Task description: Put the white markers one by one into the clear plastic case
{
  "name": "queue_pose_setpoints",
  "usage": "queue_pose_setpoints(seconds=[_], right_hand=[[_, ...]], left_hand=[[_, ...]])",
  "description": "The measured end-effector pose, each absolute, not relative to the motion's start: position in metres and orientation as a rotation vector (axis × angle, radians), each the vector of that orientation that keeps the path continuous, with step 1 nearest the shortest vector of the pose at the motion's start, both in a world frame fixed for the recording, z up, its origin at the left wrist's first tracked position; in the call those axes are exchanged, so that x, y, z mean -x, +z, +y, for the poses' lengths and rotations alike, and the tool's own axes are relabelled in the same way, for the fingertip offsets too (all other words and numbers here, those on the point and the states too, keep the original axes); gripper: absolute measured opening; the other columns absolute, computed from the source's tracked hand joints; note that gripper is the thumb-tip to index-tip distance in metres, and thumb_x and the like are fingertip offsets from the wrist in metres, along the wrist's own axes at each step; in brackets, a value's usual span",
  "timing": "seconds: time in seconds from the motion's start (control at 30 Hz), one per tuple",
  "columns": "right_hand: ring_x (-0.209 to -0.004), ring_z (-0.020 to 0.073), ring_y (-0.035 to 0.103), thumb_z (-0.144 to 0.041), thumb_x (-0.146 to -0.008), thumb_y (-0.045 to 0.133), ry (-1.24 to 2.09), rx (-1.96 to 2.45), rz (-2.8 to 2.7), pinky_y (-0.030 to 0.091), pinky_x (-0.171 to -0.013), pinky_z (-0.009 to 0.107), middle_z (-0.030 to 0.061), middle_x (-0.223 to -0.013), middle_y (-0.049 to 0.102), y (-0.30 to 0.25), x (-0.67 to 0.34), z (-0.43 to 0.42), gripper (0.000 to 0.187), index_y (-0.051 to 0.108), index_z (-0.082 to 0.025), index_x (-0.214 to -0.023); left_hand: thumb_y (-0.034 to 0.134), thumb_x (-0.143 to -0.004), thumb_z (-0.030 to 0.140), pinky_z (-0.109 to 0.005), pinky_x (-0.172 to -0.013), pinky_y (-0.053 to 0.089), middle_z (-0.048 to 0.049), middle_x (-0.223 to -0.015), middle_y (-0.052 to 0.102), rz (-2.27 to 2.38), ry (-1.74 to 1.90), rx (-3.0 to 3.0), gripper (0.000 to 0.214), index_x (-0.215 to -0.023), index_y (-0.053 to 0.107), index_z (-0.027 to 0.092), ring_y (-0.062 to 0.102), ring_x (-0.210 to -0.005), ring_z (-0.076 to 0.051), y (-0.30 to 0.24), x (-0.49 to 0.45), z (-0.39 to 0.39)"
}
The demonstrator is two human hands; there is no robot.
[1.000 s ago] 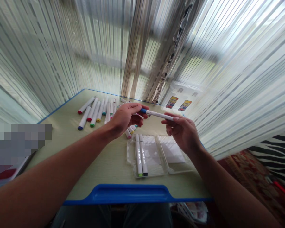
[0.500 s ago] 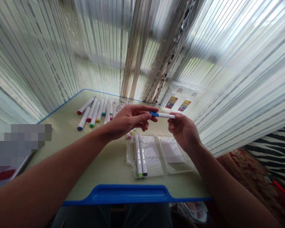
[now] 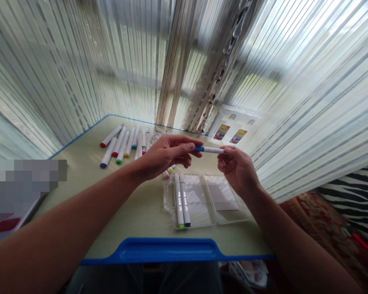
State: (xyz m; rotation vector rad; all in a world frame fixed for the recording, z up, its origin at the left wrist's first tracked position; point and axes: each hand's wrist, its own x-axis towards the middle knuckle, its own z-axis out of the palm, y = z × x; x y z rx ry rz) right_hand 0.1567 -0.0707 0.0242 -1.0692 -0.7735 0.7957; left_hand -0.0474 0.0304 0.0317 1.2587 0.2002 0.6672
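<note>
A white marker with a blue end (image 3: 213,150) is held level above the table between my two hands. My left hand (image 3: 176,152) pinches the blue end between thumb and fingers. The white end sits in the fingertips of my right hand (image 3: 236,163). Below them lies an opened clear plastic case (image 3: 199,218). Side by side in its left part rest a marker with a light green tip (image 3: 179,200) and a marker with a black tip (image 3: 185,200). Several loose white markers (image 3: 119,147) with coloured ends lie beyond my left forearm, some partly hidden by my left hand.
The table (image 3: 135,212) has a blue rim with a blue tray (image 3: 168,250) at its front edge. A clear case with two labels (image 3: 222,132) stands at the back right against the striped curtain (image 3: 135,61). Zebra-striped fabric (image 3: 355,200) is at the right.
The left thumb has shifted slightly over the marker's blue end, and the marker has moved a little to the left. The markers in the case and on the table stay put.
</note>
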Motion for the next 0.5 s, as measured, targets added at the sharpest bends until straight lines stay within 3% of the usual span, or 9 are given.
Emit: queue_pose_setpoints(seconds=[0.3, 0.5], right_hand=[[-0.043, 0.0073, 0.05, -0.026, -0.075, 0.077, 0.78, 1.099, -0.835, 0.036, -0.04, 0.021, 0.0009, -0.061, 0.067, 0.0232, -0.1549, -0.0722, 0.01, 0.076, -0.016, -0.079], [-0.044, 0.0083, 0.052, -0.028, -0.074, 0.079, 0.804, 1.126, -0.88, 0.037, -0.04, 0.022, 0.0021, -0.062, 0.068, 0.0235, -0.1513, -0.0742, 0.013, 0.079, -0.016, -0.081]], left_hand=[[0.072, -0.084, 0.021, -0.024, -0.058, 0.051, -0.0105, -0.084, 0.077, 0.422, 0.808, -1.406, 0.022, -0.101, 0.078, 0.008, 0.06, -0.056, -0.009, 0.0235, 0.043, 0.0366], [0.079, -0.077, 0.023, -0.023, -0.055, 0.046, -0.0051, -0.071, 0.071, 0.443, 0.792, -1.497, 0.018, -0.089, 0.078, 0.009, 0.057, -0.055, -0.009, 0.023, 0.0437, 0.0378]])
